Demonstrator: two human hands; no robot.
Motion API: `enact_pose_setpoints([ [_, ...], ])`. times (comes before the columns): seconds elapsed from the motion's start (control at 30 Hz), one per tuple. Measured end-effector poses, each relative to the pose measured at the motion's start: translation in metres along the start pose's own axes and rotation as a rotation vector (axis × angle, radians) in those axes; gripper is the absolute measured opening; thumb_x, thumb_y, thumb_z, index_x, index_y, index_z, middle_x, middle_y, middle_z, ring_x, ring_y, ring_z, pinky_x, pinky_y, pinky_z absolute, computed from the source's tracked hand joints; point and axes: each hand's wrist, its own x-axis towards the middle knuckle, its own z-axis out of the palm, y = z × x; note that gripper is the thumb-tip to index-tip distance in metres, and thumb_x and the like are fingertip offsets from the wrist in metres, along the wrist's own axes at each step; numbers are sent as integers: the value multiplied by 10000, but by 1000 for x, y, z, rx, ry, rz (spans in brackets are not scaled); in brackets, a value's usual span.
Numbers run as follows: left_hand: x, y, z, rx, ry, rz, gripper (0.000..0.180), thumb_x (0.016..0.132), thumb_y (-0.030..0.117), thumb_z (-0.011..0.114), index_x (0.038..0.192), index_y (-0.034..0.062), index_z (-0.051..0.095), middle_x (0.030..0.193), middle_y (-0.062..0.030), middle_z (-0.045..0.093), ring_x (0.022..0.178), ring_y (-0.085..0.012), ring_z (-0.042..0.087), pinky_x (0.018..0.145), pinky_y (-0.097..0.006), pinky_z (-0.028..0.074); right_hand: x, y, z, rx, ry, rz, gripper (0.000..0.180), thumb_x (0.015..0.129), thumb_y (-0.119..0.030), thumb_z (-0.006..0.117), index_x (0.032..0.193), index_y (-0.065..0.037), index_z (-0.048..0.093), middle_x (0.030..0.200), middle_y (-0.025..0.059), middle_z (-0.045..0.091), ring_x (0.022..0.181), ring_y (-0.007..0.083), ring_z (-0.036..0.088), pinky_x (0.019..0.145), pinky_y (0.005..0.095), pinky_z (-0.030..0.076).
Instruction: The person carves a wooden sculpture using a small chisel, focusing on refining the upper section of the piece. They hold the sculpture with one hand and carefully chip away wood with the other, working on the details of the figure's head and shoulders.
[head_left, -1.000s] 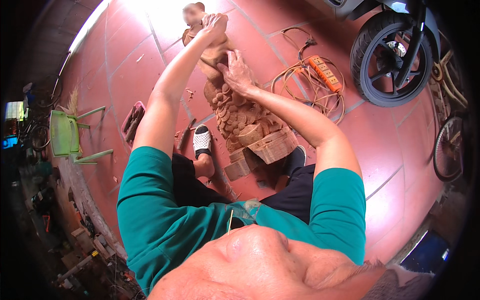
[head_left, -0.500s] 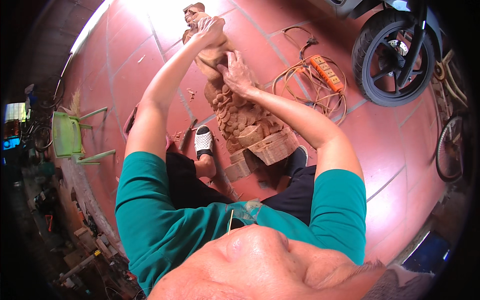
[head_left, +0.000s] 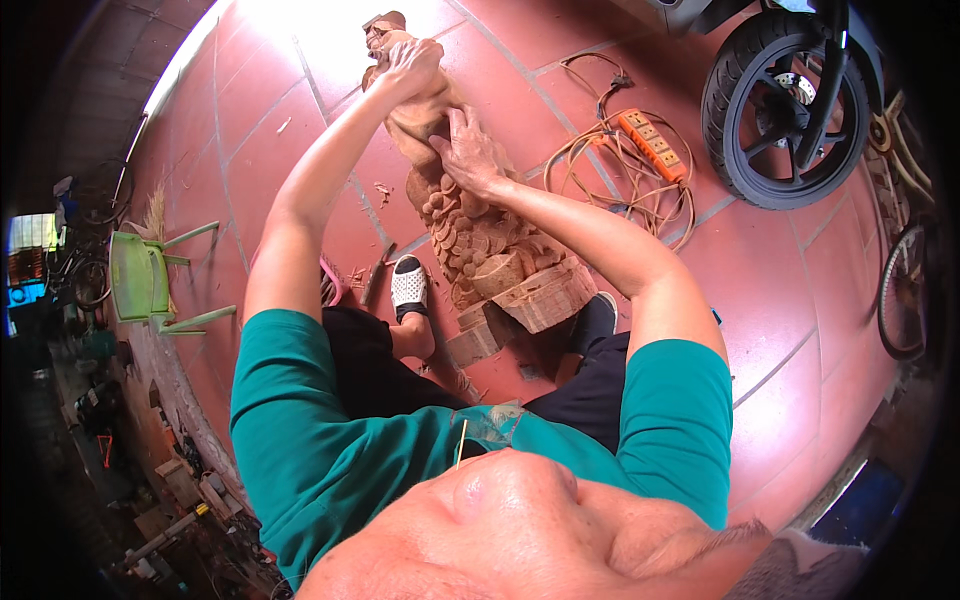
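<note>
A: Okay, wood carving point(head_left: 480, 240) is lying tilted on the red tile floor point(head_left: 800, 300), base mostly detailed, upper part looking smoother.
B: Left hand point(head_left: 410, 62) is gripping its top, fingers curled; right hand point(head_left: 468, 150) is pressing mid-body, fingers spread.

A tall carved wooden statue point(head_left: 470, 215) is lying tilted on the red tiled floor point(head_left: 780, 290), its head pointing toward twelve o'clock and its round, blocky base toward five o'clock. Scale-like reliefs are covering its reddish-brown lower body.
</note>
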Motion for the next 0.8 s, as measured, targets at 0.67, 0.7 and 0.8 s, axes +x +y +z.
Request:
enact_pose_setpoints([
  [0.67,12,-13,3,-54,151,271,101,727,62,595,643,13,624,689,-188,631,683,-349,656,593,-450,494,0,4,4,15,55,-30,492,939,-273,626,1337,-32,467,1351,249,457,1126,491,562,941,548,478],
  [0.7,13,-15,5,-49,166,254,93,736,62,594,665,15,632,714,-189,640,708,-350,662,612,-450,503,0,3,3,14,36,-27,509,937,-281,625,1348,-30,459,1375,255,446,1115,503,571,945,555,477],
  [0.8,17,-18,8,-21,82,124,82,765,51,584,733,23,654,787,-198,663,784,-358,675,674,-468,520,-1,-4,7,16,26,-32,456,942,-263,626,1319,-48,486,1306,226,476,1155,459,544,937,532,481],
])
